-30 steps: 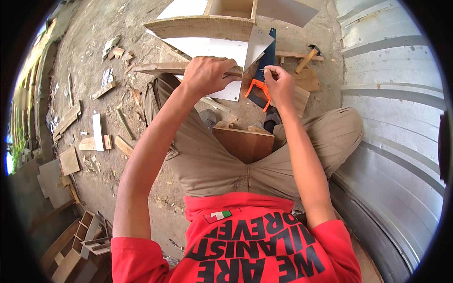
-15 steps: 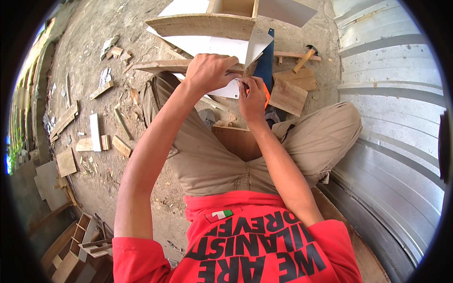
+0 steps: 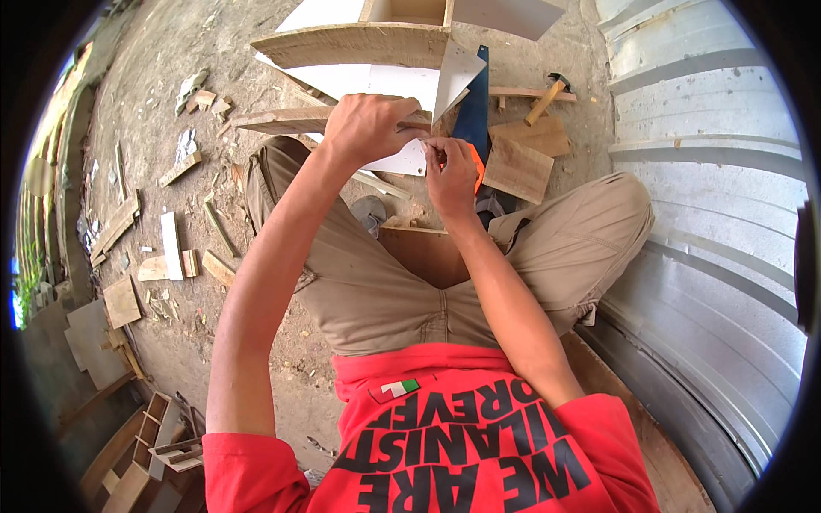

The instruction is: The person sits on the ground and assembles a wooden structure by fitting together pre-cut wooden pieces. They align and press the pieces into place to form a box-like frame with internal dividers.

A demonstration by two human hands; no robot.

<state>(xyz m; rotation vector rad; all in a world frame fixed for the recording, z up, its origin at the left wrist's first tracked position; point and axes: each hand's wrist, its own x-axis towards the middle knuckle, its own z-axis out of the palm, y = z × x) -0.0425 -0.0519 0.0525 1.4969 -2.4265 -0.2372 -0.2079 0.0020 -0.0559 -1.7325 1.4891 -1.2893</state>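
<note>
My left hand [image 3: 369,128] is wrapped over the near wooden board [image 3: 282,121] of a wood-and-white-panel frame, its thumb side toward the board's right end. Just right of it, my right hand [image 3: 453,178] has its fingertips pinched together close to that end. Whatever lies between these fingertips is too small or hidden to make out. Below the hands shows a white panel [image 3: 407,161] with a small dark hole near its corner. A handsaw [image 3: 473,107] with a blue blade and orange handle lies behind my right hand, which partly covers it.
A hammer [image 3: 545,103] with a wooden handle rests on a thin plank at the far right. Wooden squares [image 3: 518,168] lie by my right knee. Offcuts [image 3: 173,245] litter the ground on the left. Corrugated metal sheeting [image 3: 693,179] stands along the right side.
The whole view has shifted slightly, so the scene sits a little further left. Both hands stay at the board's end, and my right fingers have changed position only slightly.
</note>
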